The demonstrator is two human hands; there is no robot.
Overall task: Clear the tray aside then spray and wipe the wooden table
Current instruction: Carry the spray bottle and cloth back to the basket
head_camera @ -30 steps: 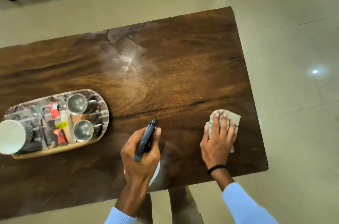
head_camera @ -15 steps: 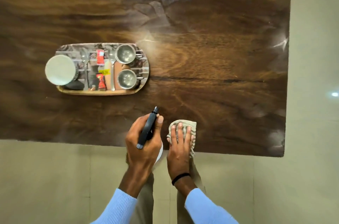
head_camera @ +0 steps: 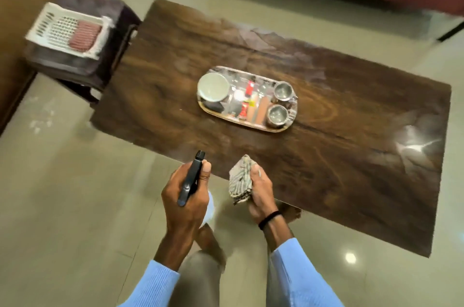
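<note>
obstacle: tray [head_camera: 276,130] with cups [head_camera: 282,90] mid-bench [head_camera: 351,168], ahead of left hand [head_camera: 185,196] and right hand [head_camera: 261,191] | free: bare bench right of right hand, and ahead-left of left hand | stool [head_camera: 82,65] beyond bench's far-left corner

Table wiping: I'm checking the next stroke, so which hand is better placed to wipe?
Right, probably. The right hand holds the cloth at the near edge of the table, while the left hand grips the spray bottle.

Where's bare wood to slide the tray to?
Bare table left of the tray, up to the stool end, and right of it, out to the glare. Crowded: the tray itself, and the near edge by the left hand and right hand.
</note>
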